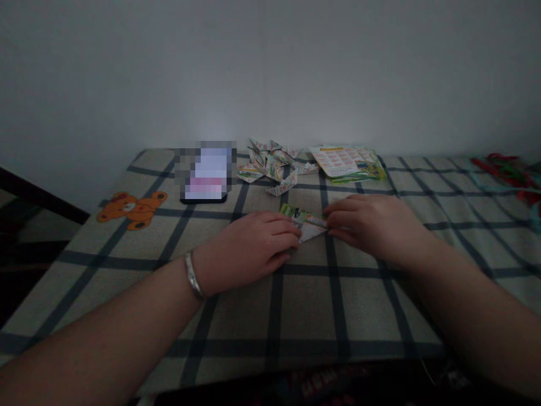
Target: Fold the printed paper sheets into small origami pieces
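A small folded piece of printed paper (307,221), green and white, lies on the checked tablecloth (338,304) between my hands. My left hand (249,245) rests palm down with fingers curled together, their tips pressing the paper's left end. A metal bangle sits on that wrist. My right hand (372,225) lies palm down too, its fingertips pinched on the paper's right end. Part of the paper is hidden under both sets of fingers.
A lit phone (206,172) lies at the back. Beside it is a heap of folded paper pieces (273,165), then a stack of printed leaflets (346,162). An orange bear patch (133,208) marks the cloth at left. Red and green cords (509,169) lie far right.
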A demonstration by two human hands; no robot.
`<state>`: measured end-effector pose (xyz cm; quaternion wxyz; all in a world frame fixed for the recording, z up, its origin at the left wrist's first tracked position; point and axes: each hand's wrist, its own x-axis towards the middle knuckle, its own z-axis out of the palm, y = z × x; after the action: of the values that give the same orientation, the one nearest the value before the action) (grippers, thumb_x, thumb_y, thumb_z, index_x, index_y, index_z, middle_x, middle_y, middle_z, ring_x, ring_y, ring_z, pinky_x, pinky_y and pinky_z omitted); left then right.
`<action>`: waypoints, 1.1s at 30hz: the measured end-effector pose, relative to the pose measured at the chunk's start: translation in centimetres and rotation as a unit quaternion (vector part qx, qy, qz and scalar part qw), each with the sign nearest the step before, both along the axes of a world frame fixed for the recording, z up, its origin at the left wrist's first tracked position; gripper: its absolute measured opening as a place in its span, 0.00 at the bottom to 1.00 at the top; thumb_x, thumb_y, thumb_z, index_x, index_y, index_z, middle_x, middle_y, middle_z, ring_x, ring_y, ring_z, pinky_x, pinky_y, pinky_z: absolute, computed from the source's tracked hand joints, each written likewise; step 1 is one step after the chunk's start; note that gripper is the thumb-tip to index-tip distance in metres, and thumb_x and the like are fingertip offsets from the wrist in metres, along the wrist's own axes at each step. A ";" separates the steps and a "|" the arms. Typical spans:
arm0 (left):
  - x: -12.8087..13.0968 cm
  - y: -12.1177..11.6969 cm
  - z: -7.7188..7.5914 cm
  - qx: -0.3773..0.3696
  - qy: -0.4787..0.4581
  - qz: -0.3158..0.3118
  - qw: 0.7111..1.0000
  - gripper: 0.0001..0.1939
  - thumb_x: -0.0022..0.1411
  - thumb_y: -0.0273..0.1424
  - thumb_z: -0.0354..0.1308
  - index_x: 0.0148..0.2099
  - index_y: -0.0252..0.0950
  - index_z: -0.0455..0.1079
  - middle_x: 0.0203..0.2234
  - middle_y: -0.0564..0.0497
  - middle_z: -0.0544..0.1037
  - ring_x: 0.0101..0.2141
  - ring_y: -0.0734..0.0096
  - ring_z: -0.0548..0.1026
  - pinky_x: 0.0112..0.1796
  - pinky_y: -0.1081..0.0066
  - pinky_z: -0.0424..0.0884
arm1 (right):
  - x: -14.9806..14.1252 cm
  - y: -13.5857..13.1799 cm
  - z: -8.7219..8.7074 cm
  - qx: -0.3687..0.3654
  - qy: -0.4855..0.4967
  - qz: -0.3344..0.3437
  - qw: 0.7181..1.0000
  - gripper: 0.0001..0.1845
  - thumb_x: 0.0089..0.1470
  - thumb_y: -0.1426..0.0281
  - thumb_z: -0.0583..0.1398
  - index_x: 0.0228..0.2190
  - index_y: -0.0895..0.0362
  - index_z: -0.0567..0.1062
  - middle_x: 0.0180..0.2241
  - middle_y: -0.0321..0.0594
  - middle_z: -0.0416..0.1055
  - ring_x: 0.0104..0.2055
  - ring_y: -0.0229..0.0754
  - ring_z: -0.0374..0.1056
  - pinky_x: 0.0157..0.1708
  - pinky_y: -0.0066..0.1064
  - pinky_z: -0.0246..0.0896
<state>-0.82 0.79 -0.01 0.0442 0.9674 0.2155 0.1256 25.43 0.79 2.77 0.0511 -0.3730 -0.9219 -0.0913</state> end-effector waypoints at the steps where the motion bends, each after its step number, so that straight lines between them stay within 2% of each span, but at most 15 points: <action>1: 0.0 0.0 0.0 0.000 0.000 0.000 1.000 0.11 0.65 0.28 0.55 0.49 0.38 0.71 0.50 0.49 0.75 0.53 0.62 0.70 0.55 0.58 0.67 | -0.1 0.0 -0.1 0.004 -0.004 -0.004 1.000 0.04 0.56 0.68 0.61 0.34 0.53 0.76 0.42 0.36 0.77 0.40 0.45 0.73 0.31 0.34 0.62; 3: 0.0 0.0 -0.1 -0.002 -0.001 0.002 1.000 0.11 0.64 0.28 0.56 0.49 0.38 0.71 0.51 0.49 0.74 0.54 0.62 0.69 0.55 0.58 0.66 | -0.2 0.1 -0.2 0.006 -0.013 -0.004 1.000 0.06 0.57 0.67 0.61 0.38 0.53 0.76 0.45 0.37 0.76 0.42 0.46 0.72 0.33 0.35 0.63; 7: -0.1 0.2 -0.1 -0.019 -0.001 0.002 1.000 0.09 0.65 0.28 0.55 0.47 0.38 0.71 0.51 0.48 0.74 0.54 0.62 0.69 0.56 0.59 0.66 | -0.3 0.3 -0.6 0.018 0.017 0.038 0.999 0.13 0.59 0.68 0.59 0.47 0.50 0.74 0.51 0.36 0.73 0.47 0.47 0.70 0.39 0.36 0.64; 12: -0.2 0.3 -0.2 -0.025 -0.013 0.010 1.000 0.08 0.66 0.29 0.54 0.46 0.38 0.72 0.50 0.48 0.74 0.52 0.63 0.70 0.55 0.59 0.66 | -0.5 0.6 -1.2 0.025 0.031 0.061 0.997 0.11 0.62 0.68 0.55 0.42 0.51 0.77 0.49 0.35 0.75 0.46 0.46 0.70 0.38 0.35 0.64; 16: 0.0 0.3 0.0 -0.026 -0.023 0.023 0.999 0.08 0.66 0.29 0.53 0.44 0.36 0.72 0.45 0.47 0.76 0.49 0.63 0.71 0.54 0.59 0.66 | -0.7 0.5 -1.2 0.024 0.053 0.082 0.995 0.10 0.61 0.69 0.56 0.39 0.53 0.77 0.47 0.37 0.76 0.45 0.45 0.70 0.39 0.35 0.63; 21: 0.1 0.1 0.3 -0.015 -0.010 0.067 0.998 0.06 0.65 0.31 0.54 0.41 0.36 0.71 0.41 0.49 0.76 0.45 0.63 0.73 0.56 0.55 0.63 | -1.3 0.1 -1.1 0.014 0.090 0.086 0.992 0.07 0.60 0.68 0.57 0.35 0.56 0.76 0.42 0.39 0.76 0.42 0.44 0.70 0.37 0.34 0.63; 26: 0.1 0.1 0.2 -0.003 -0.013 0.077 0.997 0.08 0.65 0.34 0.57 0.43 0.37 0.71 0.40 0.50 0.77 0.44 0.63 0.74 0.56 0.55 0.62 | -2.0 -0.2 -1.4 -0.018 0.132 0.081 0.988 0.06 0.59 0.68 0.58 0.32 0.56 0.74 0.36 0.40 0.76 0.38 0.42 0.70 0.35 0.31 0.62; 29: 0.1 0.1 0.2 0.022 -0.015 0.067 0.997 0.07 0.65 0.35 0.57 0.41 0.37 0.71 0.37 0.51 0.77 0.42 0.63 0.74 0.52 0.57 0.64 | -2.5 -0.3 -1.7 -0.028 0.153 0.089 0.984 0.07 0.60 0.68 0.58 0.32 0.57 0.74 0.33 0.40 0.75 0.37 0.41 0.70 0.36 0.31 0.63; 33: 0.2 -0.1 0.4 0.072 -0.023 0.069 0.995 0.06 0.65 0.34 0.56 0.38 0.37 0.71 0.32 0.51 0.76 0.37 0.62 0.72 0.42 0.62 0.67 | -3.0 -0.4 -2.0 -0.017 0.181 0.095 0.979 0.08 0.60 0.67 0.58 0.31 0.57 0.74 0.32 0.40 0.75 0.37 0.41 0.70 0.35 0.31 0.64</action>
<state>-0.62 0.66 0.35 -0.0297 0.9478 0.2707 0.1658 22.45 0.40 0.72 0.2192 -0.2944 -0.9302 -0.0016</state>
